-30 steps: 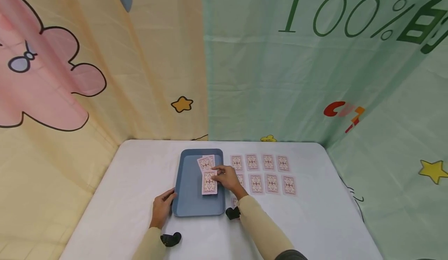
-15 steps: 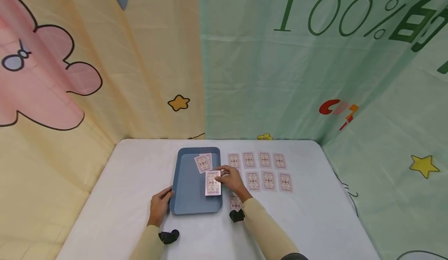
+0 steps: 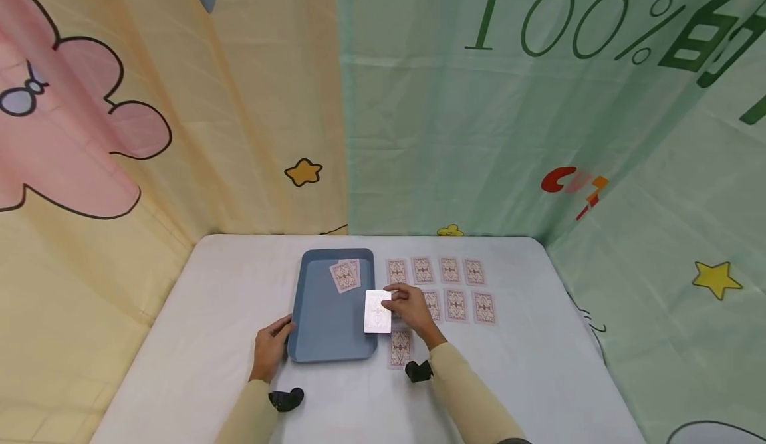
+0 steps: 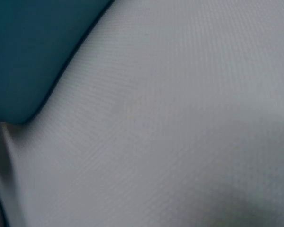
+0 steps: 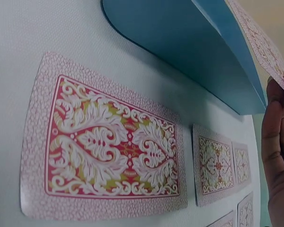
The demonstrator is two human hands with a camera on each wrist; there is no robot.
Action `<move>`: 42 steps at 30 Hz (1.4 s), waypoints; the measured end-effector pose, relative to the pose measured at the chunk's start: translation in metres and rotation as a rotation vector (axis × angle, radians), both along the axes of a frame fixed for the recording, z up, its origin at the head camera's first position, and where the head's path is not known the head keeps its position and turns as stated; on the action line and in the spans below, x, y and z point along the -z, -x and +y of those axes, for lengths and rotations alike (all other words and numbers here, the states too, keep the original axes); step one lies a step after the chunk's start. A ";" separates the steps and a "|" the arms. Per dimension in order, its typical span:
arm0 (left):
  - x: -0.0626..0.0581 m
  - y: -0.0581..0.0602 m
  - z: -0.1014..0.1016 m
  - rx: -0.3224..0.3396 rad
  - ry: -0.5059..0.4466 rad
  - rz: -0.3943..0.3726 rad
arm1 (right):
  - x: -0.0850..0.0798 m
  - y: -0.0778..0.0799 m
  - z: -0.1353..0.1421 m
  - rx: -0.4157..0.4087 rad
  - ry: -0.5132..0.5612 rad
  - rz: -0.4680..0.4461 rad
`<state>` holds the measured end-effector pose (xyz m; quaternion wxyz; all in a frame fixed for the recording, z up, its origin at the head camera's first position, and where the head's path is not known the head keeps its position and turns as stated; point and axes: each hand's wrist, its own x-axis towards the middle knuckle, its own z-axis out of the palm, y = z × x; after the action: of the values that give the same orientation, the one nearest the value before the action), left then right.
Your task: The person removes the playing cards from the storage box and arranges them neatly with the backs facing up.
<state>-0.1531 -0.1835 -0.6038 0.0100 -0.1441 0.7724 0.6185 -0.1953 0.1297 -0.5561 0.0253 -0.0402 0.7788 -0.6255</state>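
A playing card (image 3: 376, 312) is pinched by its right edge between the thumb and fingers of my right hand (image 3: 414, 308). It is raised over the right rim of the blue tray (image 3: 326, 351), its face whitened by glare. In the right wrist view the held card (image 5: 260, 40) shows a red patterned back. Two overlapping playing cards (image 3: 345, 276) lie back up near the tray's far end. My left hand (image 3: 270, 349) grips the tray's left edge, thumb and fingers at the rim.
Right of the tray, several playing cards (image 3: 456, 306) lie back up in two rows on the white table (image 3: 526, 377). Another card (image 3: 400, 349) lies nearer, in front of those rows. My right hand partly covers the second row. Printed curtains (image 3: 443, 131) hang behind the table.
My right hand has moved right with the pinched card, from above the tray's middle to its right rim. The left hand stays at the tray's edge. The view has shifted slightly.
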 end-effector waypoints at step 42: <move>0.001 0.001 -0.004 0.028 -0.021 -0.002 | -0.010 -0.056 0.083 0.160 -0.032 -0.147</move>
<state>-0.1542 -0.1874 -0.6050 0.0208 -0.1337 0.7678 0.6263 -0.1392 0.2127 -0.5463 0.0329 0.0685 0.7854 -0.6143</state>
